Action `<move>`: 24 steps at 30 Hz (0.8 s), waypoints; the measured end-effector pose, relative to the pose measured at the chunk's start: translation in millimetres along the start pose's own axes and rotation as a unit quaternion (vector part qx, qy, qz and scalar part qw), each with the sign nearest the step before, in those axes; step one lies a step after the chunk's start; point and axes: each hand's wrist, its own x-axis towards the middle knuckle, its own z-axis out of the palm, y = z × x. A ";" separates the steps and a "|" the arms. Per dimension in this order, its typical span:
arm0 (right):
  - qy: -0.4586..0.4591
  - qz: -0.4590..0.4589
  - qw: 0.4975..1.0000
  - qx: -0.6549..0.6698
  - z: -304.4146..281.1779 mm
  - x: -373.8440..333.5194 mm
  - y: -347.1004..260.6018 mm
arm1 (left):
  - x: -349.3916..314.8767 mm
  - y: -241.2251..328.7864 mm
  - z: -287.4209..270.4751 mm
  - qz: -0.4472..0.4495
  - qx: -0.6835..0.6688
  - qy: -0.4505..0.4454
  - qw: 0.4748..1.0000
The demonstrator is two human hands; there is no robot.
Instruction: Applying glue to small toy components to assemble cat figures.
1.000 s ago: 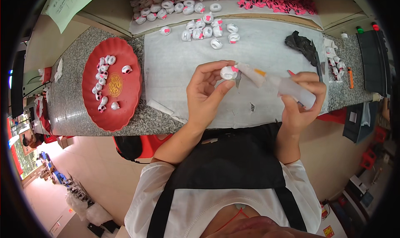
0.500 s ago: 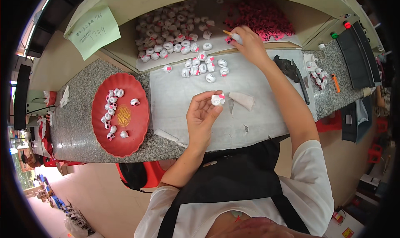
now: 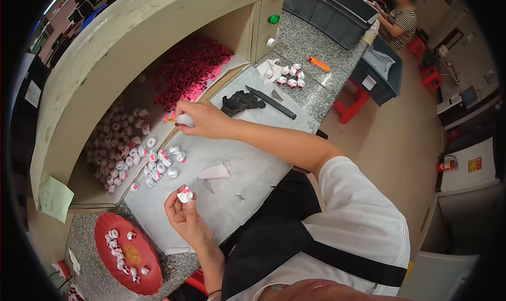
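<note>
Relative to the earlier frames, the right hand (image 3: pixel 208 120) shifts from beside the white piece (image 3: pixel 185 194) to the near edge of the pink pile (image 3: pixel 187 74), and the head view rotates. Effect on the work: handling of the white piece appears paused, with the right hand occupied at the pile.

Left hand (image 3: pixel 187 219): grips the white piece, marked with pink, between thumb and fingertips, over the paper sheet (image 3: pixel 253 156).

Red tray (image 3: pixel 150 248): lies left of the left hand on the bench (image 3: pixel 300 42) and carries further white pieces.

Folded cloth (image 3: pixel 215 171): rests on the sheet, right of and just beyond the left hand.

Loose cluster (image 3: pixel 159 166) of similar pieces: sits beyond the left hand.

Right hand: fingers close around a pale bottle (image 3: pixel 185 120). Its orange tip (image 3: pixel 171 120) points left; contact with a pink part cannot be confirmed.

Black cloth (image 3: pixel 240 102) and cutter (image 3: pixel 274 103): lie right of the right hand.

White heap (image 3: pixel 113 143): occupies the cabinet (image 3: pixel 105 79), left of the right hand.
</note>
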 end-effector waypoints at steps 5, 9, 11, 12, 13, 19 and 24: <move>-0.065 0.091 0.975 0.190 -11.2 -60.9 -23.1 | -6.3 1.0 -3.6 -0.002 0.016 0.039 0.999; -0.011 0.193 0.934 0.300 -5.7 -99.6 -32.8 | -0.5 1.3 2.3 -0.026 0.025 0.013 0.999; 0.037 0.261 0.903 0.340 -1.3 -108.5 -41.5 | 3.1 -0.8 1.5 -0.032 0.008 -0.019 0.999; 0.041 0.279 0.885 0.371 0.0 -112.6 -43.5 | 2.8 -1.0 2.2 -0.036 0.010 -0.031 0.999; 0.046 0.295 0.867 0.400 2.4 -114.0 -46.2 | 2.6 1.6 2.7 -0.038 0.012 -0.044 0.998; 0.014 0.285 0.841 0.459 7.6 -114.7 -60.6 | -1.6 -0.2 1.7 0.002 0.022 -0.064 0.998; -0.006 0.260 0.835 0.485 11.8 -112.5 -64.8 | -2.4 -2.8 -0.3 0.030 0.073 -0.074 0.994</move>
